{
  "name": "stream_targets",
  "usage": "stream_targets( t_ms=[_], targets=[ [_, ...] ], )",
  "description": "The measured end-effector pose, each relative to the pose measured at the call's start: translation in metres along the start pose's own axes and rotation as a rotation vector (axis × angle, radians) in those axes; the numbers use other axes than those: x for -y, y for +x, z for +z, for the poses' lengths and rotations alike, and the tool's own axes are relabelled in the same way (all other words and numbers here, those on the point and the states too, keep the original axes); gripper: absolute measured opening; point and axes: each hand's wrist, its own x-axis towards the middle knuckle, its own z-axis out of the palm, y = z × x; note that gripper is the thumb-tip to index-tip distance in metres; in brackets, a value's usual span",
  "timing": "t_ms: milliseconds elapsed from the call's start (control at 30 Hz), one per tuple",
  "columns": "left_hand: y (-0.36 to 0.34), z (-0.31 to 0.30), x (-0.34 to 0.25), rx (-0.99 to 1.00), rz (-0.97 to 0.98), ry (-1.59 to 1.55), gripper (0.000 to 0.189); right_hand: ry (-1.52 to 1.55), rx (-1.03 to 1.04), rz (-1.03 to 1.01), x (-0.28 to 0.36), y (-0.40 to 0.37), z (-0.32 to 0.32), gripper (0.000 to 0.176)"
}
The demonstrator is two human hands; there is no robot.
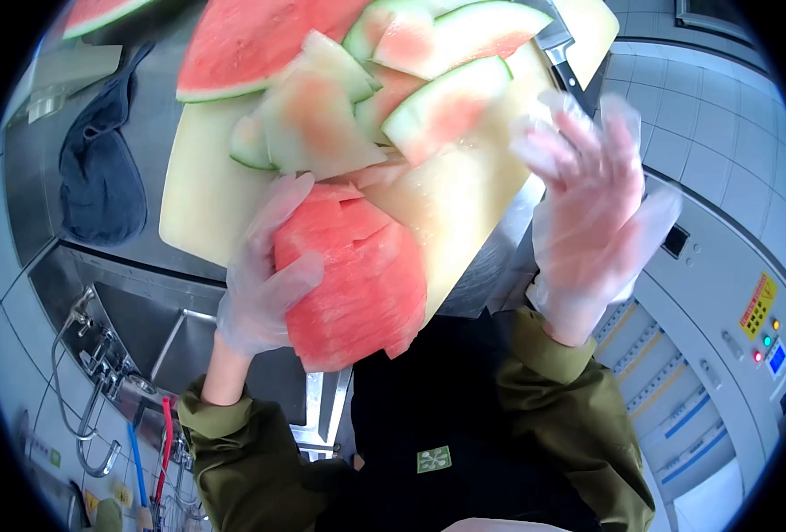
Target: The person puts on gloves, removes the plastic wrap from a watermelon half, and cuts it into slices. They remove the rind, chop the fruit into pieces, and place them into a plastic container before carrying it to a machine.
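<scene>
My left hand [273,266], in a clear plastic glove, grips the side of a peeled chunk of watermelon [353,275] at the near edge of the cutting board [200,191]. Its red flesh shows flat cut marks. My right hand [593,195], gloved too, is raised over the board's right side with fingers apart and nothing in it; it is slightly blurred. Just beyond its fingertips lies a knife [563,62] with a black handle, its blade partly out of view. Several cut watermelon rinds [451,102] are heaped on the board beyond the chunk.
A large watermelon piece [251,44] with rind lies at the back of the board. A dark cloth [105,168] rests on the steel counter at left. Below it is a sink [149,310] with a tap [100,355]. At right stands a grey cabinet with a control panel [770,332].
</scene>
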Motion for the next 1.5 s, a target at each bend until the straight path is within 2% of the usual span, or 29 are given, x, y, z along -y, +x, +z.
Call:
stream_targets(
  t_ms=[33,67,100,133,200,267,333,467,533,633,667,733,833,900,1000,1100,1167,1233,1267,1367,1500],
  targets=[
    [0.000,-0.001,0.000,0.004,0.013,0.011,0.053,-0.040,0.082,0.031,0.002,-0.011,-0.002,0.080],
    [0.001,-0.001,0.000,0.005,0.034,0.025,0.053,-0.223,0.282,0.026,-0.001,-0.023,-0.008,0.089],
    [0.002,-0.001,0.000,0.008,0.058,0.040,0.054,-0.493,0.566,-0.075,-0.006,-0.029,-0.014,0.100],
    [0.002,-0.001,0.000,0.008,0.083,0.055,0.054,-0.617,0.727,-0.148,-0.013,-0.036,-0.012,0.113],
    [0.003,0.002,0.001,-0.012,0.184,0.129,0.056,-0.744,0.802,-0.228,-0.025,-0.041,0.002,0.088],
    [0.007,0.003,0.003,-0.023,0.296,0.202,0.057,-0.750,0.782,-0.341,-0.044,-0.036,0.016,0.077],
    [0.011,0.001,0.005,-0.018,0.382,0.227,0.063,-0.793,0.860,-0.358,-0.053,-0.026,0.021,0.074],
    [0.015,0.002,0.007,-0.062,0.447,0.294,0.073,-0.642,0.800,-0.271,-0.049,-0.023,0.033,0.091],
    [0.017,0.005,-0.001,-0.084,0.385,0.332,0.078,-0.596,0.793,-0.227,-0.047,-0.021,0.035,0.094],
    [0.017,0.011,-0.025,-0.090,0.180,0.245,0.088,-0.530,0.746,-0.129,-0.037,-0.018,0.039,0.098],
    [0.018,0.014,-0.031,-0.084,0.097,0.192,0.092,-0.486,0.710,-0.061,-0.036,-0.018,0.039,0.095],
    [0.020,0.025,-0.037,-0.148,0.144,0.166,0.100,-0.392,0.638,0.078,-0.034,-0.020,0.038,0.091],
    [0.029,0.023,-0.053,-0.104,0.046,0.150,0.115,-0.230,0.508,0.228,-0.044,-0.033,0.038,0.095],
    [0.035,0.019,-0.064,-0.056,0.003,0.199,0.120,-0.232,0.400,0.147,-0.057,-0.043,0.043,0.090],
    [0.041,0.015,-0.070,-0.034,0.020,0.325,0.121,-0.262,0.335,0.060,-0.061,-0.044,0.046,0.081],
    [0.039,0.017,-0.070,-0.108,-0.041,0.011,0.107,-0.230,0.294,0.059,-0.063,-0.044,0.049,0.072],
    [0.038,0.002,-0.057,-0.073,-0.047,0.065,0.101,-0.194,0.270,0.079,-0.063,-0.044,0.050,0.066],
    [0.035,-0.013,-0.058,-0.063,-0.401,-0.219,0.098,-0.166,0.255,0.100,-0.060,-0.043,0.051,0.061],
    [0.031,-0.017,-0.055,-0.101,-0.439,-0.341,0.095,-0.172,0.258,0.104,-0.059,-0.043,0.051,0.060],
    [0.021,-0.023,-0.051,-0.236,-0.375,-0.697,0.089,-0.202,0.261,0.098,-0.057,-0.043,0.049,0.057],
    [0.019,-0.029,-0.042,-0.314,-0.272,-0.876,0.082,-0.189,0.243,0.114,-0.060,-0.047,0.048,0.056]
  ],
)
